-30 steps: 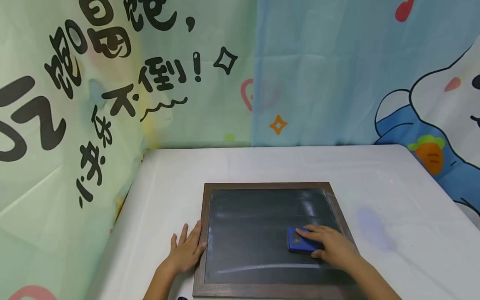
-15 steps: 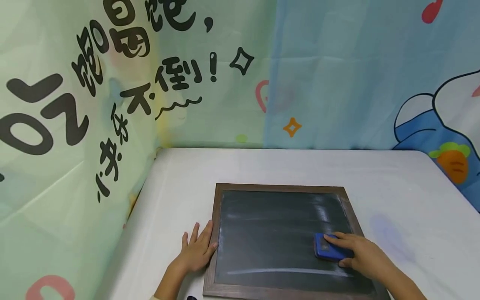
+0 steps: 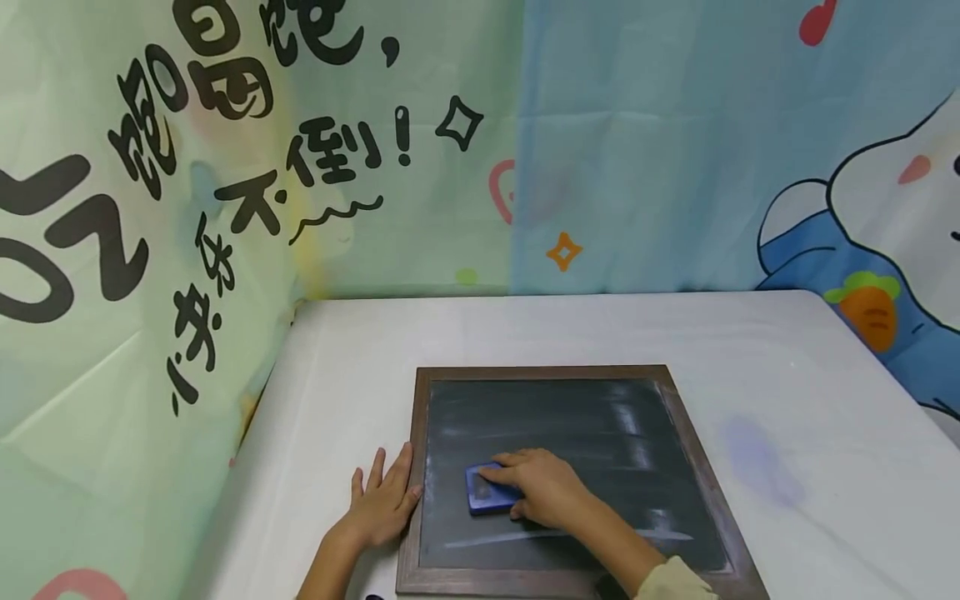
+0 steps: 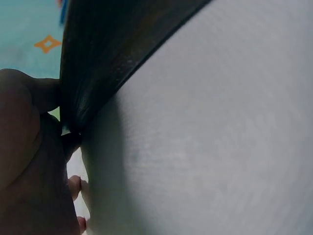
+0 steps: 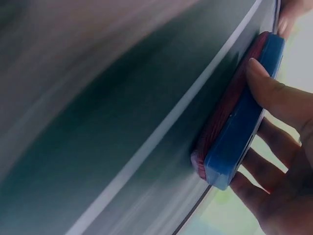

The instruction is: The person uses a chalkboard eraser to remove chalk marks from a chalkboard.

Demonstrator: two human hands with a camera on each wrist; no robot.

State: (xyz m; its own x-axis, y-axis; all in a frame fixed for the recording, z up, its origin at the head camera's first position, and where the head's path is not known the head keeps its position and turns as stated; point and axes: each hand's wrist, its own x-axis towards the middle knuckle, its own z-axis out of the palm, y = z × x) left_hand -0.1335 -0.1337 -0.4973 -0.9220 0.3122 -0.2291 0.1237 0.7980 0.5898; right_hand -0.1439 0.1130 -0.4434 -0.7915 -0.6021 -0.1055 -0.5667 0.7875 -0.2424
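A blackboard (image 3: pixel 555 433) with a brown wooden frame lies on the white table, faint chalk smears across its dark surface. On its left half, my right hand (image 3: pixel 551 487) grips a blue eraser (image 3: pixel 486 490) against the board. The right wrist view shows the thumb along one side of the eraser (image 5: pixel 242 125), the fingers on its far side, and a reddish felt layer facing the board. My left hand (image 3: pixel 381 507), fingers spread and straight, rests against the left edge of the frame. In the left wrist view, the left hand (image 4: pixel 24 142) touches the dark frame edge (image 4: pixel 107 54).
The white table (image 3: pixel 360 350) reaches back to a printed cloth backdrop (image 3: pixel 637 167) on the far and left sides. A bluish stain (image 3: pixel 761 458) marks the table right of the board. A small dark object (image 3: pixel 373 597) shows at the bottom edge.
My right hand slid the eraser slightly right across the board, then far left to the left half. The left hand stays at the frame. The head view swung right and back.
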